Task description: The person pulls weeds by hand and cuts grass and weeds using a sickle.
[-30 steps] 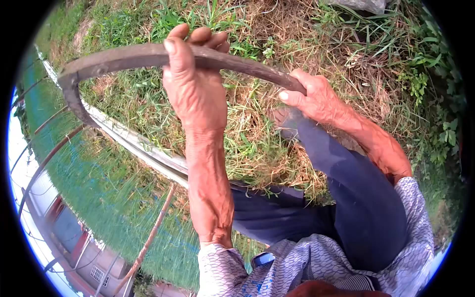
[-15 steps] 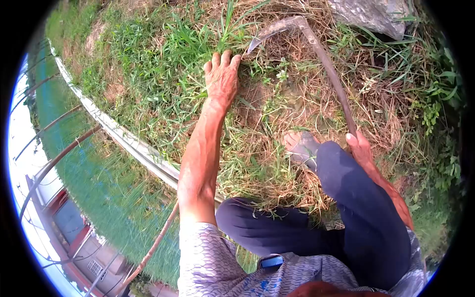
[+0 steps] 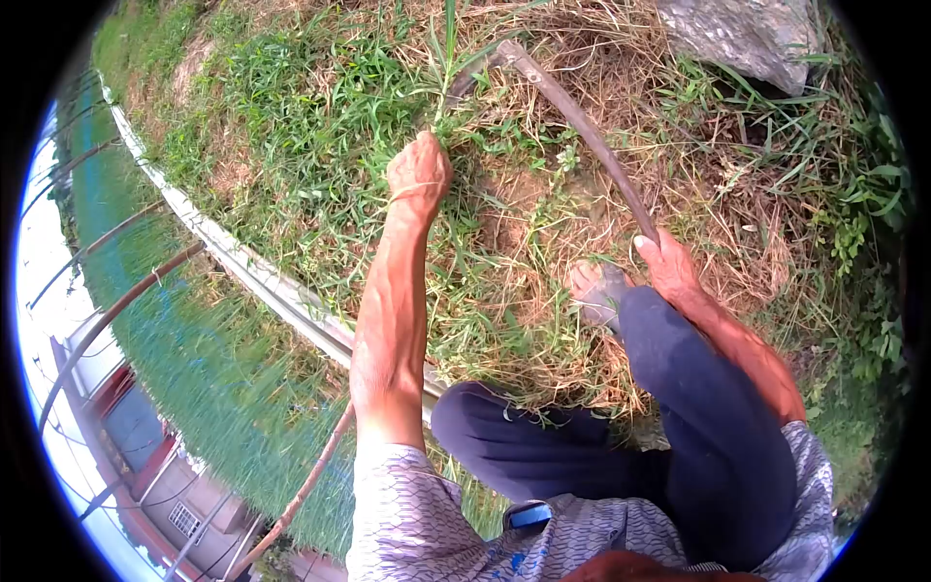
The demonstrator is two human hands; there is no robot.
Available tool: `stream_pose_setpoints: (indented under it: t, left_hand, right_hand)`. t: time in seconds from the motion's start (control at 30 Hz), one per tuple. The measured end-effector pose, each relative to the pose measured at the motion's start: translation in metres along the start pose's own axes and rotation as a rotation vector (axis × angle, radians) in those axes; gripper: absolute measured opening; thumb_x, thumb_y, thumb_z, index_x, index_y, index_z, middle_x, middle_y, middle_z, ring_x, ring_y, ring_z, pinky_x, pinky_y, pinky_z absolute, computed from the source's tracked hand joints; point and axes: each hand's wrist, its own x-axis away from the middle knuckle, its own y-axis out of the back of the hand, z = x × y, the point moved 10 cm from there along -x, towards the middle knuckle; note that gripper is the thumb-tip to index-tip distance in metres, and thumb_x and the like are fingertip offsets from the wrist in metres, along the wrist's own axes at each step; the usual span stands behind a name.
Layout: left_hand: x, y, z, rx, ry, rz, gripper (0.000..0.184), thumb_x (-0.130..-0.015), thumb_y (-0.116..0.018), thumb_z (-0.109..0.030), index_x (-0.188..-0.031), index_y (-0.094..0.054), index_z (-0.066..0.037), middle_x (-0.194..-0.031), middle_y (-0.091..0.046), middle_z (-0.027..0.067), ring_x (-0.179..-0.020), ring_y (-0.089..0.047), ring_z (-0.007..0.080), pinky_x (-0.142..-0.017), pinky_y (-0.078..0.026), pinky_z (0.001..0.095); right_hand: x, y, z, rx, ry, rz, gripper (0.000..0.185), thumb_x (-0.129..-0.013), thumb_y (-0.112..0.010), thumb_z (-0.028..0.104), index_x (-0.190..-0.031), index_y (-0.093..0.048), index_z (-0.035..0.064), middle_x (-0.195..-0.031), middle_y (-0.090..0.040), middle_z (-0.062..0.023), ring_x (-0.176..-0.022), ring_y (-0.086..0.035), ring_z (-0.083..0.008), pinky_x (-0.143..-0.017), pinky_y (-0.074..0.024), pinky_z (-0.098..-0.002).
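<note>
My left hand (image 3: 421,173) is closed in a fist round the base of a tall grass tuft (image 3: 449,48) at the upper middle. My right hand (image 3: 669,264) grips the lower end of the wooden handle of a sickle (image 3: 592,133). The handle slants up and to the left. Its blade (image 3: 472,78) bends down beside the tuft, just above my left hand, its tip partly hidden by grass. Below the handle lie bare soil and cut dry grass (image 3: 524,194).
A large grey rock (image 3: 747,39) lies at the upper right. My foot (image 3: 598,291) and bent knees are below the handle. A pale rail (image 3: 242,267) runs along the left, beside green netting (image 3: 223,388) and rusty poles (image 3: 112,315). Leafy weeds grow at the right.
My left hand has let go of the sickle, reached down to the ground and closed on the grass. The sickle has swung down in my right hand, its blade moving left to the tuft.
</note>
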Motion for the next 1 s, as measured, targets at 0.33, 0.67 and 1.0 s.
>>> stream_pose_setpoints:
  t: [0.33,0.67,1.0]
  left_hand:
    - [0.01,-0.005,-0.004,0.07,0.137,0.03,0.02,-0.092,-0.048,-0.016,-0.08,-0.056,-0.004,-0.068,-0.065,0.0189,-0.065,-0.067,0.0369,-0.058,-0.054,0.0466]
    - [0.017,0.004,-0.005,0.206,0.15,-0.128,0.015,-0.089,-0.05,-0.013,-0.078,-0.054,-0.003,-0.068,-0.064,0.0211,-0.065,-0.065,0.0401,-0.058,-0.051,0.0501]
    - [0.021,0.008,-0.004,0.24,0.131,-0.213,0.014,-0.087,-0.052,-0.014,-0.079,-0.055,-0.003,-0.066,-0.062,0.0226,-0.063,-0.062,0.0435,-0.058,-0.048,0.0536]
  right_hand:
    - [-0.005,-0.024,-0.014,0.007,-0.048,0.1,0.04,-0.095,-0.052,0.042,-0.091,-0.054,0.0021,-0.069,-0.05,-0.0078,-0.066,-0.052,-0.0204,-0.06,-0.0425,-0.0388]
    - [-0.014,-0.021,0.001,-0.009,0.023,0.086,0.044,-0.095,-0.051,0.043,-0.091,-0.057,-0.0001,-0.066,-0.049,-0.0104,-0.063,-0.051,-0.0214,-0.06,-0.0426,-0.0405]
    - [0.019,0.002,-0.055,0.003,0.087,0.043,0.039,-0.096,-0.053,0.038,-0.094,-0.056,-0.001,-0.065,-0.048,-0.0063,-0.057,-0.05,-0.0191,-0.052,-0.0407,-0.0376]
